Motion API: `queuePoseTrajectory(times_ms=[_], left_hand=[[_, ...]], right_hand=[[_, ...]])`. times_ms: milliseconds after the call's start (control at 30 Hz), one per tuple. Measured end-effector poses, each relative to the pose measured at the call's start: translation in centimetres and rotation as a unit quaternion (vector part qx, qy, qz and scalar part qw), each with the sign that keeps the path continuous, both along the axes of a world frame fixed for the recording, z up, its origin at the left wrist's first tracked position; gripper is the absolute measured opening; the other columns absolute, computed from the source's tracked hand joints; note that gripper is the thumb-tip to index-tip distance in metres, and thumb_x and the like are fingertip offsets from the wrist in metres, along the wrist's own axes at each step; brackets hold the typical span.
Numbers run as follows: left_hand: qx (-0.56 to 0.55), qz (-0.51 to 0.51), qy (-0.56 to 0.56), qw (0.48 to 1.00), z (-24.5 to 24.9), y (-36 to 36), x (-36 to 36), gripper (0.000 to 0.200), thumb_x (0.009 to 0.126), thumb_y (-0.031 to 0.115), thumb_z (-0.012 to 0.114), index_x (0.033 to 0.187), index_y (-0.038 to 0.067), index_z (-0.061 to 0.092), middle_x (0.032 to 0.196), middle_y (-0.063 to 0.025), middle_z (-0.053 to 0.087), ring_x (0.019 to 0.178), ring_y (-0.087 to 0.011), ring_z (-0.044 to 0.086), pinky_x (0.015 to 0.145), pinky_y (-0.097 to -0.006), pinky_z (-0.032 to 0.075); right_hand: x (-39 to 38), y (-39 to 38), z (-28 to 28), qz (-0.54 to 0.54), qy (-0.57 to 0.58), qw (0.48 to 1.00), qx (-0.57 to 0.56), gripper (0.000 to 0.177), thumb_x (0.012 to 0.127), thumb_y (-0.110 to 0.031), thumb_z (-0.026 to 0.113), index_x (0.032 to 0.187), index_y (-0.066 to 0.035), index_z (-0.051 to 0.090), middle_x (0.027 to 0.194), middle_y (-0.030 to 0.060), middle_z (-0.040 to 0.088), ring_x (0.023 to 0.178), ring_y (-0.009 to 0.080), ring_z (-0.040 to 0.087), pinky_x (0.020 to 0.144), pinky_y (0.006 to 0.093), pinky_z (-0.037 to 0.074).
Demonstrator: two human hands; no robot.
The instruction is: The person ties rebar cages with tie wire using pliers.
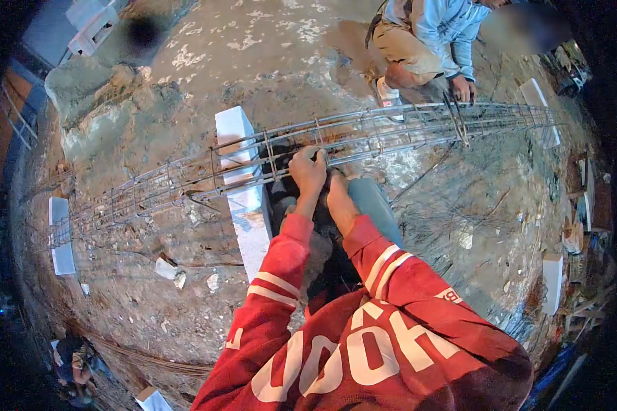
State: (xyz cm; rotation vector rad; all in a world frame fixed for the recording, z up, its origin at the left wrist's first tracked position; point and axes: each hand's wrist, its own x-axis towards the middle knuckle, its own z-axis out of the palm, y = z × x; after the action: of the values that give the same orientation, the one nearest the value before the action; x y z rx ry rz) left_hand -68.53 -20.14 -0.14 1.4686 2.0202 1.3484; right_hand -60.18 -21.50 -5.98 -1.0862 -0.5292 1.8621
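A long cage of steel bars [171, 179] with square ties runs across the view, resting on a white block [250, 212] just left of my hands. My left hand [308, 166] is at the cage's bars, its fingers curled in a pinch; what lies between them is too small to make out. Close beside it on the right, my right hand [337, 190] is at the lower bars, its fingers mostly hidden behind the bars and my left hand. Both arms wear red sleeves with pale stripes.
A co-worker [425, 41] crouches at the upper right, hands at the same cage. White blocks [62, 236] [538, 103] stand under its far ends. Another person [75, 359] is at the lower left. Rocks [99, 109] and stone pieces [165, 268] lie on the dirt.
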Motion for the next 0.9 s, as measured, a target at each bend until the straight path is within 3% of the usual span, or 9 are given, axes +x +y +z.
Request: queuePoseTrajectory(times_ms=[100, 167, 200, 267, 633, 733, 833, 867, 900], left_hand=[[-0.011, 0.036, 0.013, 0.999, 0.5, 0.4, -0.1, 0.018, 0.077, 0.021, 0.067, 0.083, 0.004, 0.072, 0.078, -0.0159, 0.068, 0.071, -0.0325, 0.067, 0.068, -0.0372, 0.052], [-0.131, -0.035, -0.167, 0.976, 3.3, -0.2, -0.5, 0.018, 0.075, 0.02, 0.069, 0.081, 0.003, 0.071, 0.071, -0.0174, 0.067, 0.064, -0.0321, 0.067, 0.063, -0.0375, 0.053], [-0.131, -0.036, -0.167, 0.977, 2.6, 0.1, -0.3, 0.018, 0.075, 0.02, 0.069, 0.081, 0.003, 0.071, 0.071, -0.0174, 0.067, 0.064, -0.0321, 0.067, 0.063, -0.0375, 0.053], [-0.06, -0.013, 0.03, 0.998, 1.1, 0.7, 0.5, 0.014, 0.073, 0.015, 0.07, 0.08, 0.002, 0.069, 0.066, -0.0179, 0.066, 0.06, -0.0311, 0.067, 0.059, -0.0379, 0.053], [-0.033, 0.016, 0.061, 0.997, 1.4, 0.8, 0.0, 0.017, 0.064, 0.004, 0.07, 0.081, 0.004, 0.071, 0.075, -0.0195, 0.067, 0.072, -0.0342, 0.067, 0.067, -0.039, 0.053], [0.009, 0.003, -0.008, 1.0, -1.2, 1.2, -0.5, 0.014, 0.064, 0.004, 0.069, 0.077, 0.003, 0.066, 0.072, -0.019, 0.064, 0.075, -0.0405, 0.062, 0.07, -0.0465, 0.049], [0.005, 0.028, 0.003, 1.0, -1.4, 1.2, 0.0, 0.012, 0.065, 0.004, 0.067, 0.077, 0.003, 0.065, 0.073, -0.02, 0.063, 0.074, -0.0421, 0.061, 0.068, -0.0492, 0.048], [-0.034, 0.016, 0.034, 0.999, 0.3, 0.9, 0.6, 0.011, 0.066, 0.004, 0.066, 0.077, 0.003, 0.064, 0.072, -0.0207, 0.062, 0.073, -0.043, 0.06, 0.067, -0.0504, 0.048], [-0.074, 0.004, 0.065, 0.995, 1.3, 0.5, 1.1, 0.011, 0.067, 0.004, 0.065, 0.077, 0.003, 0.063, 0.071, -0.0213, 0.061, 0.072, -0.0439, 0.059, 0.066, -0.0517, 0.047]], right_hand=[[0.4, 0.0, -0.8, -0.007, 0.231, 0.972, -0.047, 0.019, 0.089, -0.015, 0.046, 0.074, -0.006, 0.052, 0.066, 0.0072, 0.054, 0.059, 0.0222, 0.052, 0.054, 0.0337, 0.044], [0.4, 0.1, -1.6, -0.008, 0.38, 0.922, -0.077, 0.023, 0.091, -0.016, 0.044, 0.071, -0.007, 0.051, 0.062, 0.0051, 0.053, 0.053, 0.0193, 0.051, 0.049, 0.0315, 0.044], [0.5, 0.3, -2.1, -0.01, 0.45, 0.888, -0.091, 0.025, 0.091, -0.016, 0.042, 0.069, -0.008, 0.05, 0.06, 0.004, 0.052, 0.049, 0.0179, 0.05, 0.046, 0.0304, 0.043], [0.4, 0.5, -2.7, -0.012, 0.447, 0.89, -0.092, 0.025, 0.091, -0.016, 0.042, 0.069, -0.009, 0.05, 0.06, 0.0035, 0.051, 0.05, 0.0173, 0.05, 0.046, 0.0299, 0.043], [-0.8, 0.5, -3.2, -0.024, 0.42, 0.899, -0.122, 0.023, 0.091, -0.021, 0.043, 0.069, -0.015, 0.046, 0.059, -0.0017, 0.046, 0.052, 0.011, 0.045, 0.049, 0.0246, 0.036], [-1.1, 0.2, -3.2, -0.05, 0.406, 0.906, -0.111, 0.018, 0.089, -0.013, 0.049, 0.071, -0.013, 0.048, 0.061, -0.002, 0.047, 0.053, 0.0103, 0.045, 0.049, 0.0245, 0.036], [-0.9, -0.5, -2.6, -0.001, 0.287, 0.956, 0.064, 0.014, 0.085, -0.002, 0.051, 0.073, -0.01, 0.05, 0.064, -0.0019, 0.048, 0.055, 0.0099, 0.046, 0.052, 0.0267, 0.038], [-0.5, -2.3, 3.7, 0.018, 0.046, 0.984, 0.171, 0.011, 0.083, 0.0, 0.052, 0.075, -0.008, 0.051, 0.066, -0.0014, 0.05, 0.058, 0.0103, 0.047, 0.054, 0.0276, 0.039], [-0.4, -3.5, 7.6, 0.036, -0.198, 0.943, 0.265, 0.008, 0.082, 0.002, 0.054, 0.078, -0.005, 0.053, 0.068, -0.0008, 0.051, 0.06, 0.0107, 0.048, 0.056, 0.0286, 0.041]])
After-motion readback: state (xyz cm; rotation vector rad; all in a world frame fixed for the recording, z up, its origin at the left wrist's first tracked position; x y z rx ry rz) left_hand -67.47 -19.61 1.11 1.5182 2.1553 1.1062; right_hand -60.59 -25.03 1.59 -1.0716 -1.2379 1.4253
